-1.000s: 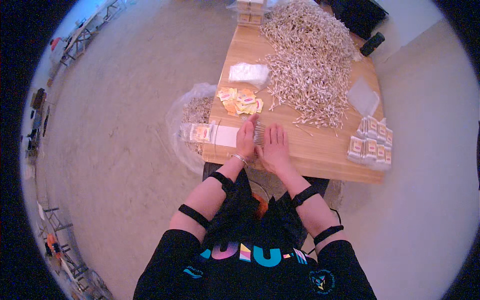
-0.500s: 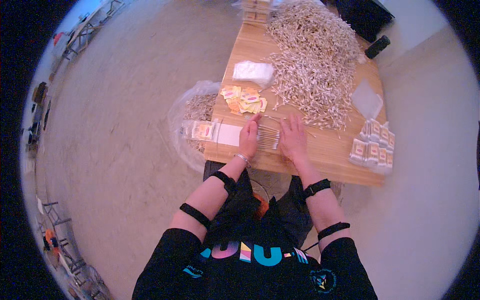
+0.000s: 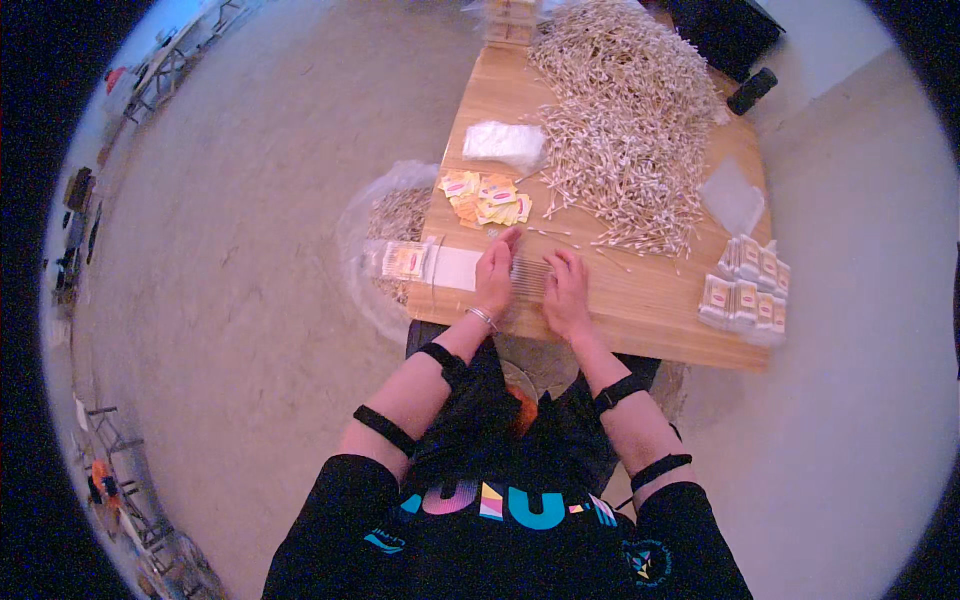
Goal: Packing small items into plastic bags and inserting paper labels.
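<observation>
Both hands are lying flat and open on a wooden table (image 3: 640, 310), the left hand (image 3: 497, 272) and right hand (image 3: 566, 292) flanking a small row of cotton swabs (image 3: 529, 277). A huge swab pile (image 3: 625, 110) is covering the far end; grey concrete floor (image 3: 240, 250) is surrounding it.

Someone sits at a wooden table (image 3: 640, 310), both hands out flat on it. The left hand (image 3: 495, 275) and right hand (image 3: 565, 292) press in from either side of a small row of thin sticks (image 3: 528, 278) lying side by side between them. Just left of the left hand lies a white sheet (image 3: 455, 268). Farther up the table sprawls a big heap of sticks (image 3: 625, 110), with small orange and yellow labels (image 3: 485, 198) beside it. Filled packets (image 3: 745, 295) sit stacked at the right edge.
</observation>
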Demonstrator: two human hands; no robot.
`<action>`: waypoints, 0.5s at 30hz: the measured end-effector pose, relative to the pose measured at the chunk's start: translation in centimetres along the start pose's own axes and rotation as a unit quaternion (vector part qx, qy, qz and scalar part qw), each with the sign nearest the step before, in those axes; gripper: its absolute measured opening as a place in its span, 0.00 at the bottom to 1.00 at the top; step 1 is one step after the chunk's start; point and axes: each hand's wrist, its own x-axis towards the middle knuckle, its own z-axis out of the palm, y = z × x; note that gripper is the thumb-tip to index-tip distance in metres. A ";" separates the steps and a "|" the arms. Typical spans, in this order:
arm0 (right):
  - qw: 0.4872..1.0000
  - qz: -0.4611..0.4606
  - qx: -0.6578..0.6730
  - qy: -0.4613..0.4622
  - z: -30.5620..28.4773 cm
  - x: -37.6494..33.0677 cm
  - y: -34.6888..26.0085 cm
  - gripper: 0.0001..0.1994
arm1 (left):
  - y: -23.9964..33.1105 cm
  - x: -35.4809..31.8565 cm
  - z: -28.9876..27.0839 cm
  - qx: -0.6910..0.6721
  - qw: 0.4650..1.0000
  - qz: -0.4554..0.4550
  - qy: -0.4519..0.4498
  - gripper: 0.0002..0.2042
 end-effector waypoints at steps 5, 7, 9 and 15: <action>0.996 0.042 -0.059 0.043 -0.1 1.5 1.0 0.14 | 0.7 -0.5 -0.5 0.069 0.997 0.005 -0.021 0.24; 0.992 0.076 -0.094 0.019 -0.9 2.9 1.0 0.12 | 0.7 -0.6 -0.4 0.073 0.997 0.011 -0.018 0.25; 0.991 0.090 -0.101 -0.011 -1.3 3.9 1.6 0.09 | 0.5 -0.6 -0.4 0.081 0.996 0.017 -0.014 0.24; 0.993 0.052 -0.037 -0.095 -0.8 5.1 1.8 0.04 | 0.0 -0.6 -0.5 0.091 0.995 0.034 0.003 0.23</action>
